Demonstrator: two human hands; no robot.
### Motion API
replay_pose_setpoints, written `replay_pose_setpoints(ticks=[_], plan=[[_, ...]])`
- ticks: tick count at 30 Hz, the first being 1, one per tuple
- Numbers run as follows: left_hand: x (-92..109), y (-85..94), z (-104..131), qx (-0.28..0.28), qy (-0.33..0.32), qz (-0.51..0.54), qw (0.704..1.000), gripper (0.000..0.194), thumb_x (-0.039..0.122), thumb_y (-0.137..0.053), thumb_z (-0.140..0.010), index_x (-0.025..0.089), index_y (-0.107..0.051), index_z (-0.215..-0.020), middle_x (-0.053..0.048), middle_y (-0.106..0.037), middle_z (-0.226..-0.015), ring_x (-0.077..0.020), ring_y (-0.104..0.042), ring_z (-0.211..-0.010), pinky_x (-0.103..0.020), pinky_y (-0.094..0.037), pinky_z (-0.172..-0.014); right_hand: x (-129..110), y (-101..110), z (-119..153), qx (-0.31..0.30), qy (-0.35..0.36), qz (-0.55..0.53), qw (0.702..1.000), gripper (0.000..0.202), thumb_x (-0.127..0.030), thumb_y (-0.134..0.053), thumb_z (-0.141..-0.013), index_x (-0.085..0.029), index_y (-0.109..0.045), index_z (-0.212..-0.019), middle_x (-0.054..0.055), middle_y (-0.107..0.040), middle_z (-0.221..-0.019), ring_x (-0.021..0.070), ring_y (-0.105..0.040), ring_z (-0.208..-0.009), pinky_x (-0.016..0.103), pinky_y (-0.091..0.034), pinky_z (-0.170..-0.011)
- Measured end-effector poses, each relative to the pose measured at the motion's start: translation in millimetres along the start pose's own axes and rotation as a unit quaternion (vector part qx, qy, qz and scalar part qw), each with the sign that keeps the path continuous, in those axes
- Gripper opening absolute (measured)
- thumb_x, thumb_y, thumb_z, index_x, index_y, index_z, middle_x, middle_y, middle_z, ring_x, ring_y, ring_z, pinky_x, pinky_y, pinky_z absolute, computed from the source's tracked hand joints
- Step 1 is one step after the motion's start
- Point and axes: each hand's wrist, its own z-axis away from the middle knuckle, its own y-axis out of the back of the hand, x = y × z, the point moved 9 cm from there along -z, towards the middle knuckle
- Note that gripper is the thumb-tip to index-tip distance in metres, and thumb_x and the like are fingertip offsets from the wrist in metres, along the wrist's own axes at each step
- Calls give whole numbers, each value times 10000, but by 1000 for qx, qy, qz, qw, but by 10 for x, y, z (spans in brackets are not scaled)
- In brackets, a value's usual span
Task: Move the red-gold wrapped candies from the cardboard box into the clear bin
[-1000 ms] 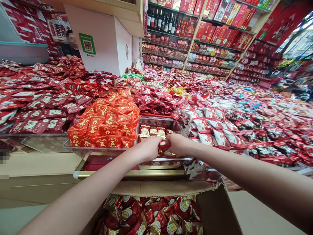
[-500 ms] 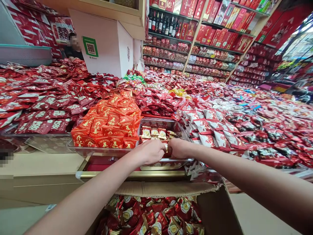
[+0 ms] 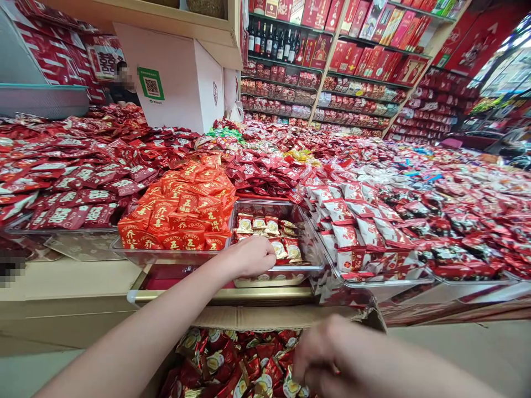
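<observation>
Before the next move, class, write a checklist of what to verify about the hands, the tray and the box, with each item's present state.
1. Left hand rests in the clear plastic tray: ok.
2. Right hand is down at the open cardboard box: ok.
3. Right hand grips a red-and-gold wrapped sweet: cannot tell, fingers blurred.
4. Tray has bare room for more sweets: ok.
5. Box holds sweets: ok.
6. Neighbouring orange-red packets stay clear of the tray: ok.

Single head-worn view, forward and down over a nearby clear tray (image 3: 309,235) toward distant shelves (image 3: 352,66)
</observation>
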Motion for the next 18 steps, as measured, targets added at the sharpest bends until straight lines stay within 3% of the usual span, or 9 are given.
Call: replay_pose_setpoints(ticks=[3, 5, 7, 10, 14, 18], plan=[[15, 7, 2, -3, 0, -1, 1000, 228, 248, -427, -700, 194, -637, -626, -8, -661, -758, -175, -587, -753, -226, -416, -693, 601, -714, -104, -87, -111, 64, 988, 244, -113, -494, -659, -149, -643, -849, 87, -665, -853, 192, -602, -758, 226, -432, -621], [31, 21, 11, -1, 1, -4, 1000, 233, 244, -422, -705, 197, -648, -670, -11, -660, -805, -178, -587, -781, -228, -415, -712, 1012, -967, -238, -69, -190, 129, 971, 362, -94, -510, -616, -97, -605, -966, 170, -626, -967, 260, -591, -857, 290, -442, -690], [47, 41, 24, 4, 2, -9, 1000, 246, 241, -415, -713, 200, -657, -724, -15, -654, -857, -182, -587, -809, -234, -413, -734, 1236, -1163, -374, -51, -207, 152, 965, 520, -75, -542, -559, -91, -544, -1079, 200, -587, -1041, 291, -567, -929, 315, -451, -706], [68, 66, 38, 11, 2, -17, 1000, 262, 231, -408, -722, 209, -659, -797, -19, -649, -898, -188, -588, -840, -244, -412, -766, 1328, -1416, -497, -57, -179, 155, 970, 615, -94, -572, -551, -130, -478, -1158, 197, -584, -1049, 296, -580, -919, 336, -476, -667], [59, 79, 37, 22, 6, -22, 999, 319, 203, -393, -739, 226, -616, -965, -19, -635, -1011, -197, -570, -937, -259, -400, -832, 1374, -1716, -495, -126, -179, 174, 960, 360, -187, -466, -731, -163, -529, -1085, 165, -653, -847, 299, -636, -748, 388, -502, -557], [3, 109, 43, 54, 25, -25, 998, 486, 138, -334, -759, 211, -403, -1235, -44, -458, -1284, -194, -448, -1134, -285, -326, -944, 1311, -1760, -562, -102, -149, 245, 953, 331, -132, -498, -698, -147, -575, -1019, 193, -582, -1031, 313, -597, -870, 409, -515, -596]])
